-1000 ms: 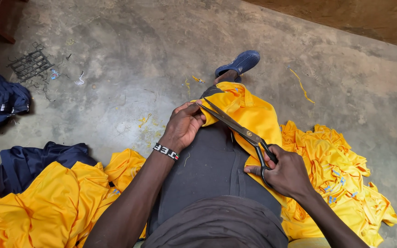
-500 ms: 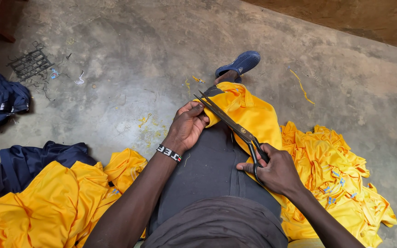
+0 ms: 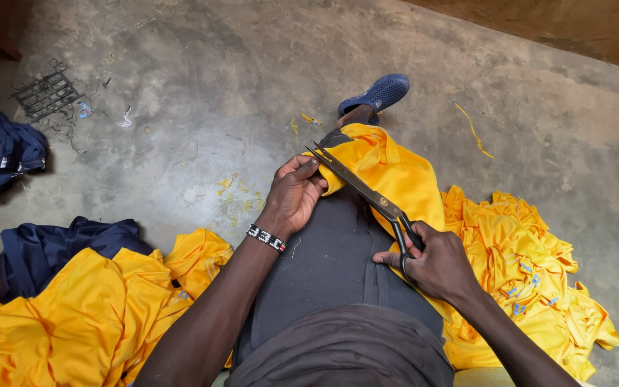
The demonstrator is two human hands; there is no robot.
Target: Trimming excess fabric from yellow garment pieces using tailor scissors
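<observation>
A yellow shirt [image 3: 395,175] lies draped over my outstretched leg. My left hand [image 3: 294,195] pinches its edge near the knee; a beaded band sits on that wrist. My right hand [image 3: 435,261] grips the dark handles of long metal scissors [image 3: 360,188]. The blades point up and left, slightly apart, with their tips beside my left fingers at the cloth's edge. My foot in a blue shoe [image 3: 376,93] shows beyond the shirt.
A heap of yellow garments [image 3: 73,315] lies at my left, another yellow heap [image 3: 524,265] at my right. Dark blue clothes [image 3: 44,247] lie at the left and far left. A metal floor grate [image 3: 46,94] and thread scraps sit on the concrete floor.
The scissors have shifted a little up and left along the shirt edge, and my right hand has followed. My left hand keeps its hold on the cloth.
</observation>
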